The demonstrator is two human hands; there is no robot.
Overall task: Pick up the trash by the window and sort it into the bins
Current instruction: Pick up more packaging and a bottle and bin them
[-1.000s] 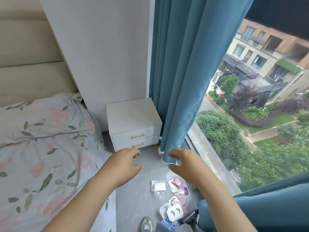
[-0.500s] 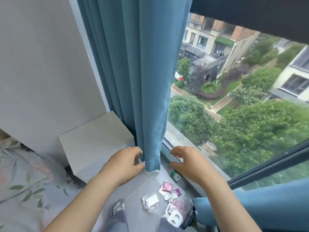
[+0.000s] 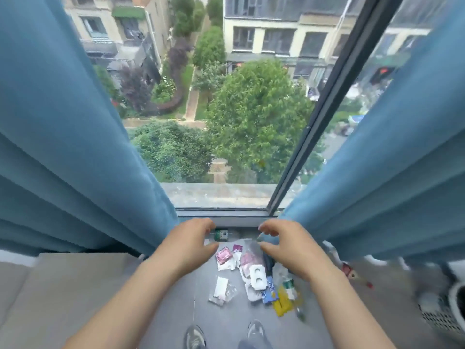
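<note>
Trash lies scattered on the grey floor under the window: pink wrappers [image 3: 222,256], a white plastic piece with two holes [image 3: 258,276], a blue packet [image 3: 270,291], a yellow wrapper [image 3: 283,304], a clear bottle with a green label [image 3: 289,288] and a white packet [image 3: 221,287]. A small green item [image 3: 221,235] sits against the window frame. My left hand [image 3: 188,245] hovers above the left side of the pile, fingers loosely curled, holding nothing. My right hand [image 3: 286,244] hovers over the right side, also holding nothing, and hides part of the pile.
Blue curtains hang at the left [image 3: 75,147] and right [image 3: 390,172] of the window frame [image 3: 226,213]. A white nightstand top [image 3: 63,285] is at the lower left. My shoes [image 3: 195,337] stand near the pile. A white mesh container [image 3: 455,307] and a red-white item [image 3: 348,270] are at the right.
The view has swung from the bed and nightstand round to face the window and the trash squarely. Both hands stayed held out in front, holding nothing.
</note>
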